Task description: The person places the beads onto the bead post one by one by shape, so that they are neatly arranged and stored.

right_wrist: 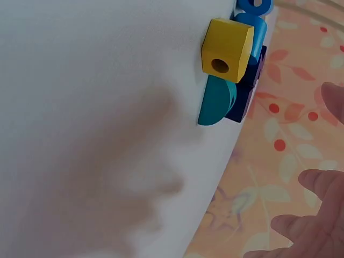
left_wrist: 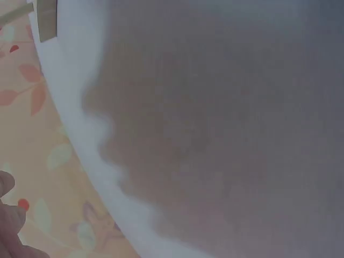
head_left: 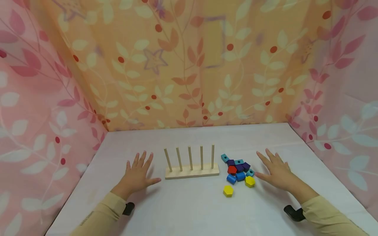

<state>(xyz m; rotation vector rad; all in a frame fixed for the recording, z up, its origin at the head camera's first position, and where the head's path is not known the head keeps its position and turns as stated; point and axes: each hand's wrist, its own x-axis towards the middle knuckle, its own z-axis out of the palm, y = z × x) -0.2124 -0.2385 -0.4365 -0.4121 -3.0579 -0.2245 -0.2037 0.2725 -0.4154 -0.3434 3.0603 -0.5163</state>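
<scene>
A wooden stand (head_left: 192,172) with several upright bare pegs is in the middle of the white table. Left of it, my left hand (head_left: 136,177) is spread with straight fingers and holds nothing. My right hand (head_left: 277,173), also spread and holding nothing, is at the right of a pile of beads. The pile has a red bead (head_left: 232,170), blue cylinders (head_left: 231,179), purple beads (head_left: 246,167) and teal beads (head_left: 225,158). A yellow hexagonal bead (head_left: 249,182) lies near my right thumb; another yellow bead (head_left: 228,191) is apart, nearer me. In the right wrist view, the yellow bead (right_wrist: 228,45) shows its hole.
Patterned cloth (head_left: 189,65) hangs behind the table and along both sides. Black wrist devices (head_left: 294,213) show below both sleeves. White table surface (head_left: 189,209) lies between my forearms.
</scene>
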